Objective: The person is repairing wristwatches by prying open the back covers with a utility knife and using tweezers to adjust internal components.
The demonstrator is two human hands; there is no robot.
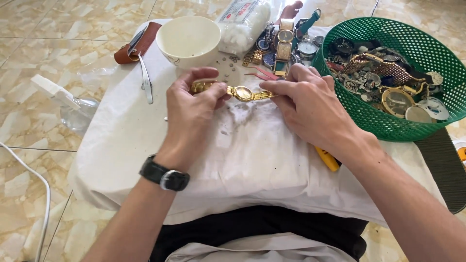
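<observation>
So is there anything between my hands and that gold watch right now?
Nothing visible. The left hand and right hand both grip the gold watch by its bracelet, one on each side, above the white cloth. The watch face between them is uncovered.

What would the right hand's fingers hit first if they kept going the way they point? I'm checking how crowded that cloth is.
The right hand points leftward along the gold watch it holds; beyond it, probably the left hand.
</observation>
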